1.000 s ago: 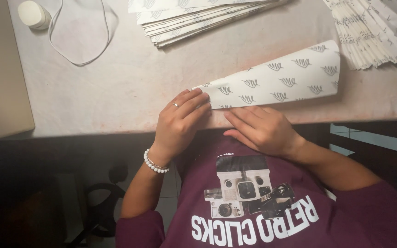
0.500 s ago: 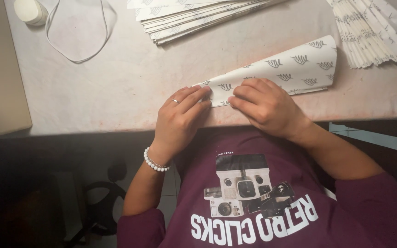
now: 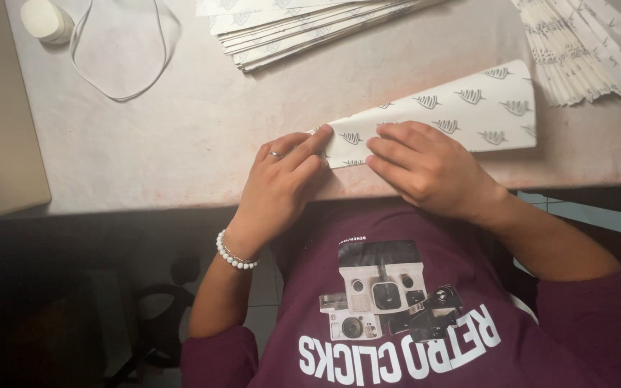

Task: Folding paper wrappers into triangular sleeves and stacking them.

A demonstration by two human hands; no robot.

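Paper cone (image 3: 461,115), white with a repeating pattern of small dark leaf shapes, lies flat on the pale table (image 3: 181,158) close to its near edge, narrow tip toward our left and wide end toward our right. Our left hand (image 3: 278,187) rests with fingers stretched almost flat, their tips pressing on the narrow tip; a ring sits on one finger and a white bead bracelet (image 3: 235,255) circles the wrist. Our right hand (image 3: 425,169) lies palm down just beside it, fingers spread loosely over the lower edge of the paper, holding it against the table. Neither hand grips anything; both press down

We judge the step in hand to be flattening or creasing the narrow end. The next move, as we see it, calls for firm, even pressure along the fold while the right hand keeps the sheet from sliding off the table edge

Farther back lies a stack of flat patterned sheets (image 3: 303,29), and at the far right a fanned pile of finished folded papers (image 3: 591,43). At the far left stand a small white bottle (image 3: 44,20) and a clear plastic loop (image 3: 123,47), well apart from our hands
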